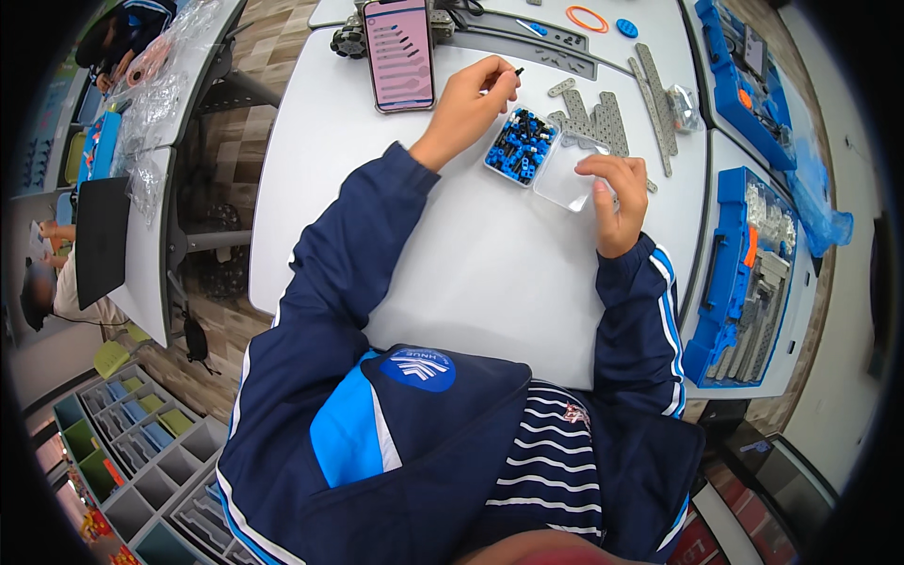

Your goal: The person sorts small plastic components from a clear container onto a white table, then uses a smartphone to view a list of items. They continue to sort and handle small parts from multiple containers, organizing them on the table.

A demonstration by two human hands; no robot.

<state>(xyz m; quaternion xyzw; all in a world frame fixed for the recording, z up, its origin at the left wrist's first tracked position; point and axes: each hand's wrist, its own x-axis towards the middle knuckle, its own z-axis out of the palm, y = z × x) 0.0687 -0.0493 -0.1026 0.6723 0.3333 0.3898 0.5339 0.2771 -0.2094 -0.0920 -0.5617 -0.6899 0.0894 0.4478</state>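
- The left hand (468, 99), at upper centre of the frame, has thumb and forefinger pinched shut on a small black pin (519, 71); the other fingers curl loosely. The pin is held just above and to the left of the parts box.
- The right hand (617, 193), right of centre, rests on the clear lid (565, 181), fingers bent down over its far edge; I cannot tell whether it grips the lid or only steadies it.
- The parts box (520, 145), a small clear tray full of blue and black connectors, sits open between the hands, touching the lid at its lower right.
- Done, as I judge it: the box is opened and one pin is picked out.
- Left, as I judge it: the grey perforated plates (595, 120) just above the box lie loose and mostly unjoined, and two long grey beams (656, 104) to their right lie apart, so the build looks early.
- A phone (399, 53) showing a parts diagram stands at top centre, leaning against a small wheeled model (350, 40).
- An orange ring (587, 18) and a blue disc (626, 27) lie untouched at the top.
- Two blue kit cases (720, 282) stand open along the right edge of the white table (490, 273).
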